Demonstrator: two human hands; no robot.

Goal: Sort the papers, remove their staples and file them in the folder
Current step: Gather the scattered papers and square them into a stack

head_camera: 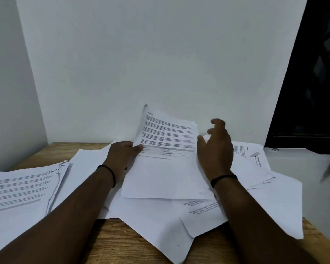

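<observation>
While your left hand (122, 155) pinches the printed sheet (166, 155) at its left edge, thumb on the printed face and fingers curled behind, the page stands tilted up off the heap with its top corner curling toward the wall (160, 54). Your right hand (215, 149) hovers just beside the sheet's right edge, fingers spread and loosely bent, holding nothing; whether it brushes the paper, you cannot tell from this view.

You look to be in the sorting stage: picking one document out of the loose papers (208, 212) strewn across the middle of the table (111, 242) and deciding where it goes. A stack of printed pages (23, 189) already lies at your left, its edges fanned. More sheets (255, 159) lie past your right wrist. No folder and no staple remover can be seen, and any staple on the lifted page is too small to make out.

To do this step well, bring the right hand onto the free edge so the page is carried from both sides and does not buckle. Check by feel whether one leaf or several stapled ones are in the pinch before you lift clear; a stapled corner may drag what lies underneath. Read the heading, then lay the page square on its matching stack, text facing the same way as the rest. The loose heap overhangs the near edge of the table, so lift straight up rather than sliding, or sheets could slip to the floor.
</observation>
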